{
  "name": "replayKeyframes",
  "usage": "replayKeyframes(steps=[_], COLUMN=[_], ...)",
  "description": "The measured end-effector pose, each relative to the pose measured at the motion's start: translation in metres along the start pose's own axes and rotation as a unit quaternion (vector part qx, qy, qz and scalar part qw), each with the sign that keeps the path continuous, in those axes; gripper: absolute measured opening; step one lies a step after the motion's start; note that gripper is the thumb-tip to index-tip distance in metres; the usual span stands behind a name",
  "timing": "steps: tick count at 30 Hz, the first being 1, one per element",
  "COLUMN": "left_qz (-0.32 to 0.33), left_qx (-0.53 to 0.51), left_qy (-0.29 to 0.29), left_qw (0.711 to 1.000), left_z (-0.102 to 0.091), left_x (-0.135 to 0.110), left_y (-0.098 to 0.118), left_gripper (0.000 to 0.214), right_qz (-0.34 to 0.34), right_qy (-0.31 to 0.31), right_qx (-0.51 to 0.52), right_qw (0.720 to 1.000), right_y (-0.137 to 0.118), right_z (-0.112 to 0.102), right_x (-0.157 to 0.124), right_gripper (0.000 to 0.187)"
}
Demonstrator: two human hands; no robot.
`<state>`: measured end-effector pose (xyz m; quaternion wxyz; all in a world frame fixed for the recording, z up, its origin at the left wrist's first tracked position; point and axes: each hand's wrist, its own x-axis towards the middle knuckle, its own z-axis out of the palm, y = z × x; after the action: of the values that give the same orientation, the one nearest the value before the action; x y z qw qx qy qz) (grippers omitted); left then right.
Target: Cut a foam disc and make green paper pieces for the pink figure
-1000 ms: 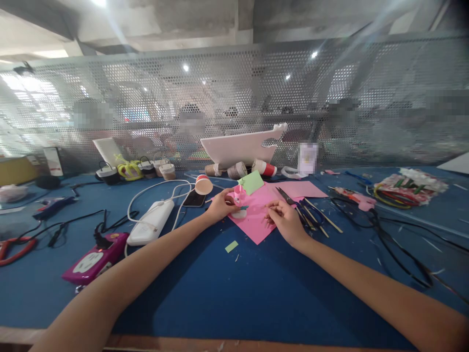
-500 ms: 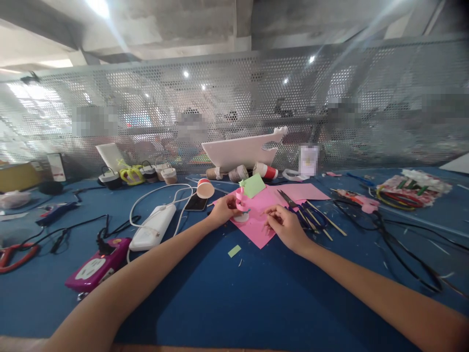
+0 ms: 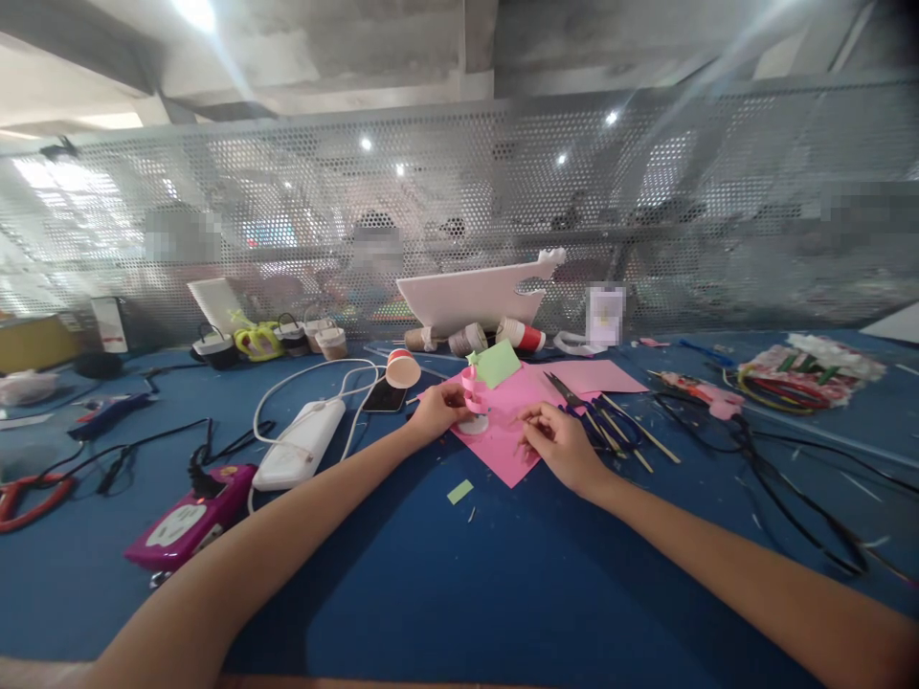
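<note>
My left hand [image 3: 443, 410] is closed on a small pink paper spiral [image 3: 471, 390] that stands upright, a light green star at its top. A white round piece [image 3: 475, 424] lies just below it, partly covered by my fingers. Under both hands is a sheet of pink paper [image 3: 511, 464], with a light green paper piece [image 3: 498, 364] on its far part. My right hand [image 3: 556, 440] hovers over the pink sheet's right side, its fingers loosely bent and apart, with nothing visible in them. Dark-handled scissors [image 3: 567, 390] and several thin wooden sticks [image 3: 661, 442] lie right beside it.
To the left are a white power bank-like block [image 3: 302, 445] with a cable, a purple power socket [image 3: 188, 517] and a phone [image 3: 384, 396]. A paper cup [image 3: 403, 368] lies near the phone. Glue gun [image 3: 700, 392] and black cords lie right. Behind stands white foam board [image 3: 474, 299].
My left fingers have shifted slightly around the base of the pink spiral. My right hand has hardly moved.
</note>
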<state>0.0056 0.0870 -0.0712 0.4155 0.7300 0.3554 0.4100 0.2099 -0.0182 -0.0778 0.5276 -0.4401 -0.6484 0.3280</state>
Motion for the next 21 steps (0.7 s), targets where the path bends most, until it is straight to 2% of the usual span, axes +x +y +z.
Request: replayKeyframes(steps=[6, 9, 15, 21], left_qz=[-0.022, -0.029, -0.016, 0.007], left_qx=[-0.004, -0.008, -0.009, -0.007], left_qy=[0.002, 0.001, -0.001, -0.020], left_qw=[1.000, 1.000, 1.000, 1.000], left_z=[-0.0015, -0.0010, -0.0016, -0.0012], left_x=[-0.0001, -0.0008, 0.0006, 0.0007], left_y=[0.0011, 0.0031, 0.0009, 0.0017], left_gripper=[0.064, 0.073, 0.062, 0.039], right_qz=[0.006, 0.002, -0.007, -0.001], right_qy=[0.003, 0.003, -0.005, -0.006], right_qx=[0.006, 0.006, 0.007, 0.014], right_qw=[1.000, 1.000, 1.000, 1.000], right_y=[-0.0006, -0.0003, 0.0004, 0.0005], right_z=[0.0003, 0.0004, 0.0005, 0.0007], right_x=[0.0002, 0.0003, 0.0005, -0.0002], right_gripper=[0.017, 0.016, 0.014, 0.014])
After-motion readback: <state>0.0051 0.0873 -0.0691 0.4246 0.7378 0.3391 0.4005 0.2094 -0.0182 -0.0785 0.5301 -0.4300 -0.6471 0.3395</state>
